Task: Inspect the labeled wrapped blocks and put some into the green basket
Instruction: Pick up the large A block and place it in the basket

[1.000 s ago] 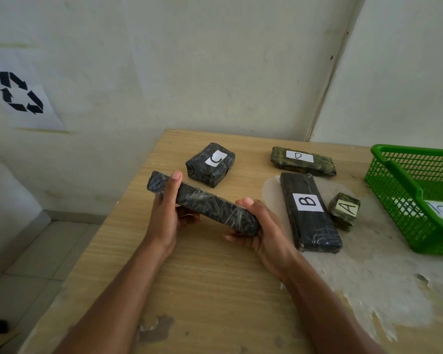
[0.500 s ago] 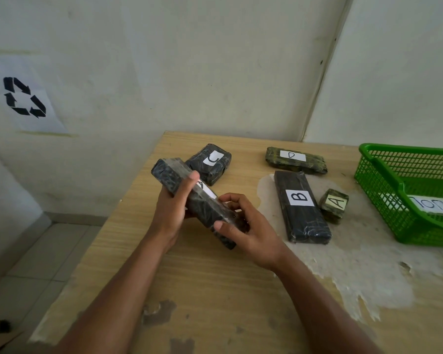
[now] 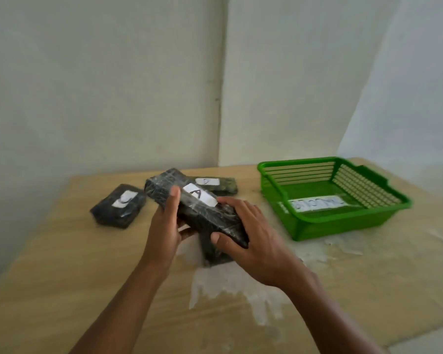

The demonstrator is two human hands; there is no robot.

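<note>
**Long block held over the worktop**

I saw both hands gripping one long block (image 3: 202,213) above the worktop (image 3: 62,264): left hand (image 3: 164,231) at its far end, right hand (image 3: 251,241) at its near end. Its white label (image 3: 199,198) faced up. The basket (image 3: 338,198) sat to the right, well apart. Block C (image 3: 118,205) lay left.
</note>
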